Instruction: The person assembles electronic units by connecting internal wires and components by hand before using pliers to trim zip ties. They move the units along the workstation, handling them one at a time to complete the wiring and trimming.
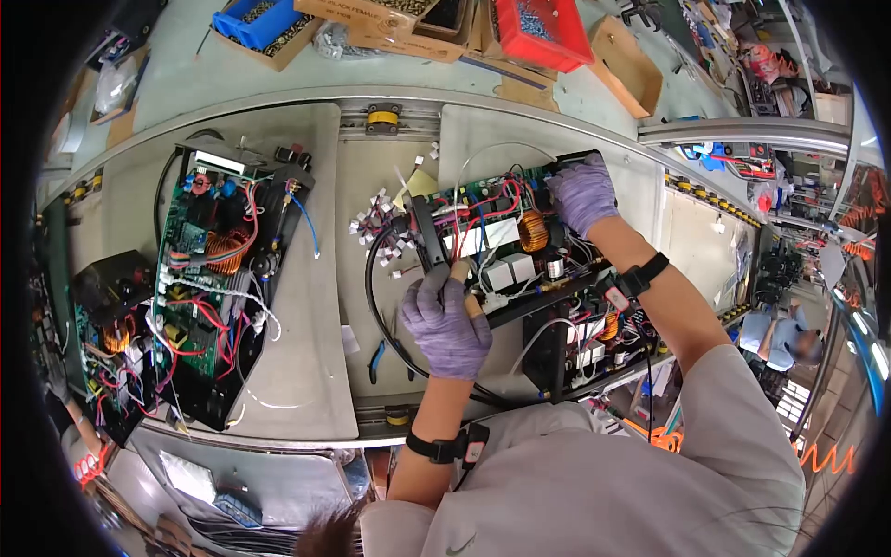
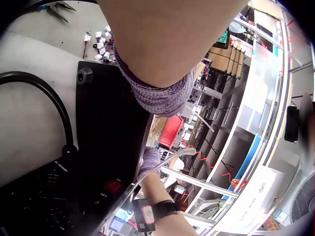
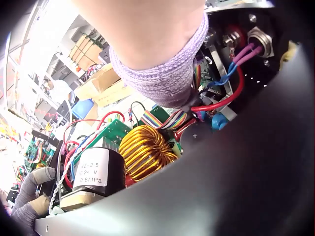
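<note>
Black chassis (image 1: pixel 428 234), just right of the frame's centre, is better held by its firm edges, fingers away from the copper-coloured coil (image 1: pixel 533 232). Left hand (image 1: pixel 447 330) grips its lower left corner, fingers bent; right hand (image 1: pixel 585 195) reaches its upper right corner, grip unclear to me.

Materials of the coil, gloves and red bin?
Coil: probably enamelled copper wire; glossy, gold-orange turns.
Gloves: knitted fabric, fibre unclear; matte purple, ribbed cuffs.
Red bin: likely moulded plastic; smooth, evenly coloured walls.
</note>
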A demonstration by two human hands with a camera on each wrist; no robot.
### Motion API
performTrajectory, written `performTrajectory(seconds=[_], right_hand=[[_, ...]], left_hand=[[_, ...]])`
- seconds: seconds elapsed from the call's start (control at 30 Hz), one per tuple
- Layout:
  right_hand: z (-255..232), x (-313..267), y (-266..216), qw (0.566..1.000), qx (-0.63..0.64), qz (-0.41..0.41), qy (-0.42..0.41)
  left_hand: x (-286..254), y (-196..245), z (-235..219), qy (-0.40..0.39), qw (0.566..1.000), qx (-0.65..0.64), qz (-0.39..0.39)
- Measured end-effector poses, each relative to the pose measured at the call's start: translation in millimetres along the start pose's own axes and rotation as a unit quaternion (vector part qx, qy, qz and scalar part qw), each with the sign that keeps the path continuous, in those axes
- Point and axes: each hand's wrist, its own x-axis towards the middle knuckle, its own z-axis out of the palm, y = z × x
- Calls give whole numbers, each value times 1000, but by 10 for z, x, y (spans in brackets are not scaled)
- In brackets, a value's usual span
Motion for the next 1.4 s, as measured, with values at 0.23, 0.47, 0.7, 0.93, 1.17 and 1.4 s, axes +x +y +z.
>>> performTrajectory(seconds=[0.23,0.47,0.7,0.93,1.17,1.4], right_hand=[[16,-10,-3,1000,14,-4,1],[12,-48,11,999,38,-13,29],[50,-29,-6,999,24,21,-22],[58,6,-63,996,17,67,-63],[215,-56,16,999,8,38,-14],[-242,-1058,346,964,168,102,178]], left_hand=[[6,-49,56,11,1000,-11,2],[-13,-68,78,7,1000,-16,10],[-21,-43,126,14,999,-24,18],[-28,2,169,20,999,-24,22],[-159,-9,272,-10,1000,-2,14],[-127,109,109,1,999,21,28]])
